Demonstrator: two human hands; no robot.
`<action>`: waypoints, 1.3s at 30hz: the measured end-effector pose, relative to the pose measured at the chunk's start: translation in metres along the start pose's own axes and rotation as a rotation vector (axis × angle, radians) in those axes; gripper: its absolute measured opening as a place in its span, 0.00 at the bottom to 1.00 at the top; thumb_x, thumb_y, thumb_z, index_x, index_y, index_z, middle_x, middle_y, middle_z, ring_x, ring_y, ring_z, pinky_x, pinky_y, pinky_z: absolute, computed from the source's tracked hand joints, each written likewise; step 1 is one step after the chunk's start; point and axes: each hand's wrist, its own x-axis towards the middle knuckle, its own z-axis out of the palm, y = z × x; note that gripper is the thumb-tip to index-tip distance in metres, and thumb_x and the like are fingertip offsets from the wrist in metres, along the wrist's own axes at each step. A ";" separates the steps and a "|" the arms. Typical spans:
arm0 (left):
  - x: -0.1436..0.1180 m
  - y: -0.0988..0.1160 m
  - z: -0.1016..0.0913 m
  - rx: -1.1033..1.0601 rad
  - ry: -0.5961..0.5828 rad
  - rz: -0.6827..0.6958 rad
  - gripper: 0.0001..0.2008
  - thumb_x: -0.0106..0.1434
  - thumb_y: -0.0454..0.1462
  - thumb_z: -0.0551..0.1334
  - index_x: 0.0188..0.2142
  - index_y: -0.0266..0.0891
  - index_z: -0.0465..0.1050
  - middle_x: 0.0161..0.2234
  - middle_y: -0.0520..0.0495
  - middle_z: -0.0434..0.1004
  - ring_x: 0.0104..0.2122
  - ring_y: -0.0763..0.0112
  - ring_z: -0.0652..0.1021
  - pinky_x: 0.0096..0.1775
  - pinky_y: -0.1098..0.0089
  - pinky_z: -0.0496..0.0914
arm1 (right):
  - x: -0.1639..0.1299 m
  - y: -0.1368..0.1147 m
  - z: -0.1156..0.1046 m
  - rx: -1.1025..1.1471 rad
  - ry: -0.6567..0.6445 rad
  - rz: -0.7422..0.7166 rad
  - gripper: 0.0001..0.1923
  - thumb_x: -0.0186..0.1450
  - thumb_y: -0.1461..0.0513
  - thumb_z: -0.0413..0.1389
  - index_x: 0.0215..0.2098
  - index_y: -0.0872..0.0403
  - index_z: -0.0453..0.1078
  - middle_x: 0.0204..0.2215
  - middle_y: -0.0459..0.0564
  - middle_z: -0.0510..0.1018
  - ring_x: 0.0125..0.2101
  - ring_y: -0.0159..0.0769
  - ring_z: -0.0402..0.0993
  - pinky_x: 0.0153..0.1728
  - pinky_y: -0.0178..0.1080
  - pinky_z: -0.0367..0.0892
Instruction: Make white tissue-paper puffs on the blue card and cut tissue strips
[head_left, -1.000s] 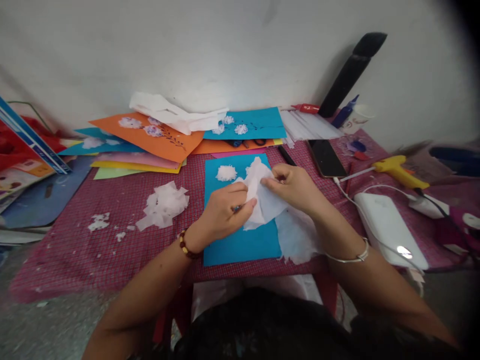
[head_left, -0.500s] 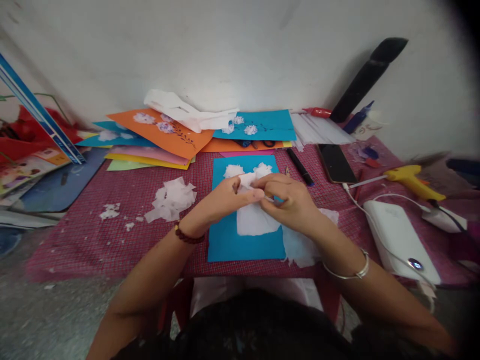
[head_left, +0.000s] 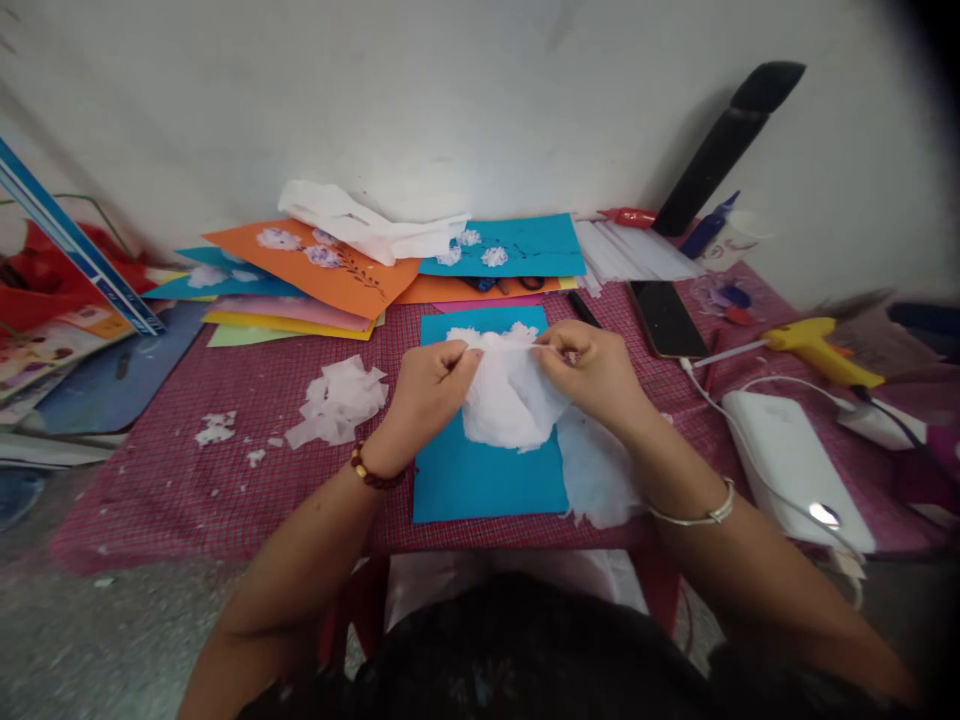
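On the red-checked table [head_left: 225,500], left hand [head_left: 431,385] and right hand [head_left: 592,370] pinch a white tissue sheet [head_left: 506,400] taut just above the blue card [head_left: 480,480], keeping it spread flat.

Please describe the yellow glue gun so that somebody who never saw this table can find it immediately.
Look at the right end of the red checked tablecloth. Beyond the white rectangular power bank lies the yellow plastic glue gun, the only yellow tool there.

My arms are bare, with a brown-and-yellow beaded bracelet [head_left: 369,472] on my left wrist and a thin silver bangle [head_left: 701,513] on my right.
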 end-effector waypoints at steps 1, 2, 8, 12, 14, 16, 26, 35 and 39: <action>-0.001 0.000 0.000 0.023 0.065 0.007 0.23 0.66 0.40 0.56 0.20 0.41 0.45 0.19 0.55 0.45 0.21 0.75 0.54 0.24 0.67 0.46 | 0.002 0.006 0.000 -0.024 0.011 0.069 0.15 0.61 0.61 0.55 0.19 0.51 0.56 0.20 0.44 0.69 0.24 0.32 0.64 0.28 0.39 0.57; -0.001 0.000 -0.001 0.038 0.117 0.020 0.24 0.67 0.40 0.56 0.20 0.41 0.44 0.19 0.55 0.45 0.21 0.75 0.53 0.25 0.67 0.46 | 0.004 0.011 -0.001 -0.035 0.003 0.121 0.15 0.61 0.60 0.56 0.20 0.51 0.57 0.19 0.43 0.65 0.22 0.31 0.61 0.27 0.38 0.55; -0.005 0.004 0.005 0.103 0.117 0.173 0.24 0.67 0.38 0.57 0.19 0.40 0.45 0.18 0.56 0.48 0.19 0.76 0.54 0.26 0.67 0.48 | 0.004 0.005 -0.007 0.114 -0.128 0.058 0.18 0.61 0.49 0.60 0.41 0.53 0.67 0.37 0.50 0.76 0.34 0.38 0.69 0.35 0.40 0.62; -0.010 0.008 0.012 0.089 0.080 0.309 0.23 0.66 0.37 0.58 0.19 0.39 0.48 0.17 0.56 0.52 0.19 0.77 0.56 0.26 0.68 0.51 | 0.001 -0.003 -0.002 0.101 -0.137 0.120 0.17 0.59 0.50 0.62 0.37 0.53 0.68 0.34 0.50 0.76 0.34 0.39 0.70 0.35 0.40 0.63; -0.012 0.009 0.011 0.034 0.118 0.372 0.23 0.66 0.37 0.59 0.18 0.39 0.50 0.17 0.56 0.53 0.20 0.77 0.58 0.26 0.69 0.53 | 0.002 0.001 0.001 0.064 -0.135 0.189 0.12 0.59 0.53 0.61 0.31 0.53 0.66 0.28 0.47 0.74 0.30 0.36 0.68 0.31 0.38 0.61; -0.014 0.009 0.007 -0.033 0.212 0.379 0.23 0.67 0.38 0.59 0.18 0.39 0.52 0.17 0.55 0.56 0.21 0.77 0.61 0.26 0.70 0.55 | 0.004 0.007 0.003 0.005 -0.095 0.266 0.11 0.59 0.55 0.59 0.28 0.53 0.65 0.24 0.46 0.71 0.26 0.34 0.66 0.28 0.37 0.59; 0.005 -0.007 -0.010 -0.485 0.680 0.076 0.30 0.64 0.45 0.64 0.18 0.41 0.45 0.19 0.58 0.41 0.19 0.78 0.49 0.20 0.72 0.50 | 0.015 0.035 -0.006 -0.107 0.172 0.349 0.10 0.57 0.56 0.60 0.32 0.53 0.69 0.28 0.50 0.77 0.29 0.39 0.70 0.30 0.41 0.61; 0.022 -0.012 -0.014 -0.779 0.691 -0.107 0.16 0.69 0.42 0.58 0.24 0.41 0.67 0.26 0.52 0.72 0.26 0.76 0.74 0.29 0.76 0.72 | 0.022 0.052 -0.016 -0.043 0.295 0.376 0.11 0.57 0.56 0.62 0.34 0.54 0.71 0.32 0.53 0.79 0.32 0.43 0.75 0.33 0.44 0.70; 0.025 -0.013 -0.019 -0.822 0.612 -0.215 0.13 0.69 0.45 0.58 0.35 0.42 0.75 0.37 0.48 0.81 0.36 0.71 0.81 0.38 0.71 0.78 | 0.024 0.058 -0.020 -0.008 0.293 0.369 0.11 0.57 0.57 0.63 0.35 0.54 0.71 0.34 0.55 0.79 0.36 0.45 0.77 0.35 0.46 0.72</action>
